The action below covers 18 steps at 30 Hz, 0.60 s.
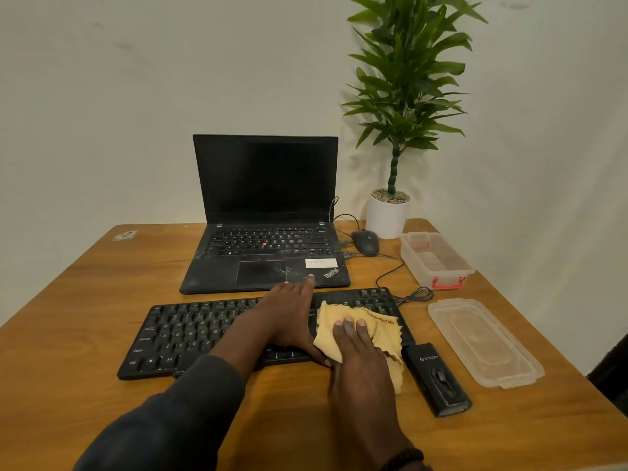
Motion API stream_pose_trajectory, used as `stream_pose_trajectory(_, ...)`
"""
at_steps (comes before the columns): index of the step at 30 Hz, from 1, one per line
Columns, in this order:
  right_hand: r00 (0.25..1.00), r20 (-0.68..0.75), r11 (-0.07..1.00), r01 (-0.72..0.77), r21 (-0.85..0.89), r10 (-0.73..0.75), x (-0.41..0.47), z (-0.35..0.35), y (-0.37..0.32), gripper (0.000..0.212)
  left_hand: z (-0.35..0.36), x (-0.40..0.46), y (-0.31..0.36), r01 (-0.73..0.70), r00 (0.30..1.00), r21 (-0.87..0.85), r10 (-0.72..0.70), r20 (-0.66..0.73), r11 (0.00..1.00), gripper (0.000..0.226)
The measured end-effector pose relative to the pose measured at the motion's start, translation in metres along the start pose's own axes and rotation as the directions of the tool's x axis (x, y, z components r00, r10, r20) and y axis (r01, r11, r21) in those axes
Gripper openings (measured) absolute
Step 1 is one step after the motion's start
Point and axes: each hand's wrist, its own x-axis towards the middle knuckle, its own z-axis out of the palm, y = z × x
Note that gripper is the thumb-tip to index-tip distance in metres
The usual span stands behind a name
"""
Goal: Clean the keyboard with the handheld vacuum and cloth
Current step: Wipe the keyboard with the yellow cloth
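Right now the black keyboard (190,334) is lying across the tabletop (85,300), its right end under a yellow cloth (346,324). Right hand (363,365) is pressing the cloth, grip flat. Left hand (289,314) is resting flat on the keys. At 3 o'clock, touching the keyboard, the handheld vacuum (436,379) is lying.

Wooden table (85,300), orange-brown grain, white sticker near its far left corner. Lying directly on it: open black laptop (265,212), black keyboard (190,331) just in front, black mouse (365,242), white potted plant (387,215), clear plastic box (435,258) with red latch, its clear lid (486,341), black handheld vacuum (436,379) beside the keyboard's right end
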Motion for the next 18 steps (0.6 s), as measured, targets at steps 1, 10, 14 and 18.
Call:
stream_pose_trajectory(1, 1.0, 0.005, 1.0, 0.012, -0.002, -0.012, -0.001, -0.003, 0.0, 0.059, 0.0, 0.001, 0.0, -0.001, 1.0, -0.003, 0.001, -0.004, 1.0, 0.146)
stream_pose_trajectory(10, 0.883, 0.191, 0.024, -0.223, 0.975, 0.43, 0.006, -0.062, 0.0, 0.017, -0.004, -0.019, -0.009, 0.02, 0.998, -0.096, -0.014, 0.065, 0.995, 0.15)
stream_pose_trajectory(14, 0.854, 0.14, -0.111, -0.097, 0.989, 0.501, 0.039, -0.079, 0.006, 0.013, -0.014, -0.036, -0.032, 0.111, 0.982, -0.001, -0.11, 0.154, 0.994, 0.146)
stream_pose_trajectory(18, 0.923, -0.134, 0.47, -0.056, 0.881, 0.362, 0.062, -0.063, -0.015, 0.019, -0.011, -0.039, -0.04, 0.127, 0.978, 0.031, -0.131, 0.164, 0.991, 0.143)
